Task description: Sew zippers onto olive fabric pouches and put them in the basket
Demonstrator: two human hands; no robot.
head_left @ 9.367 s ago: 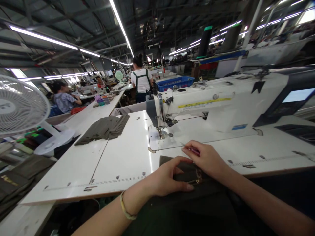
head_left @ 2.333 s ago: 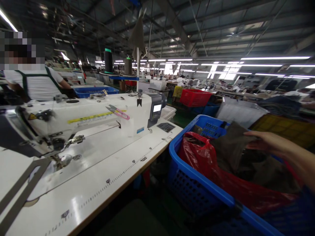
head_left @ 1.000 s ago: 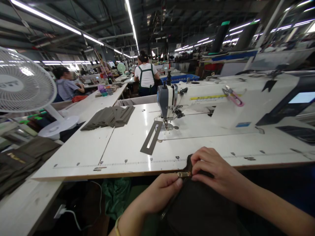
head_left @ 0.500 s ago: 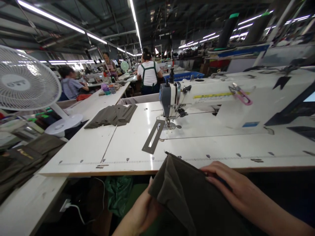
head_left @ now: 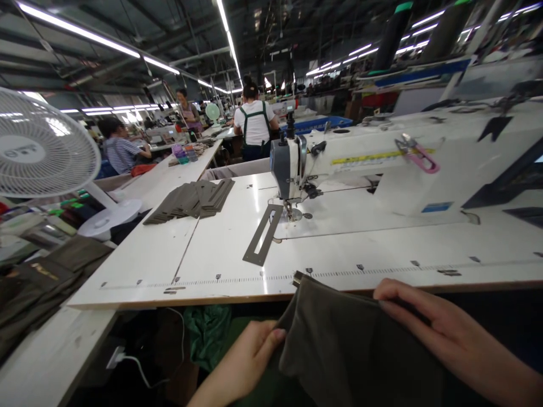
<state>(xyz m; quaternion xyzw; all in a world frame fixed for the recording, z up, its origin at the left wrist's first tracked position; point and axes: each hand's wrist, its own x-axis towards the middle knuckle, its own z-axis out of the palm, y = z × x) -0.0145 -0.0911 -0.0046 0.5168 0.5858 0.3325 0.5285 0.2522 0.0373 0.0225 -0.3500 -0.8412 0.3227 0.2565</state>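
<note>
A dark olive fabric piece (head_left: 339,339) hangs at the table's front edge, its upper corner resting over the ruler strip. A small brass-coloured tip (head_left: 298,278), which looks like a zipper end, sticks out at that corner. My left hand (head_left: 258,353) pinches the fabric's left side between thumb and fingers. On the other side, my right hand (head_left: 424,322) is closed on its top edge. Beyond the cloth, a flat grey-brown piece with a long slot (head_left: 263,234) lies beside the needle of the sewing machine (head_left: 291,169).
A fanned stack of similar slotted pieces (head_left: 190,198) lies on the white table (head_left: 220,254). To the left stand a white fan (head_left: 91,186) and folded dark garments (head_left: 55,271). Pink-handled snips (head_left: 424,161) hang on the machine. Co-workers (head_left: 255,121) sit farther back.
My right hand has shifted right along the fabric edge. My left hand's thumb has come over the cloth, the fabric has opened out wider, and the brass-coloured tip now shows.
</note>
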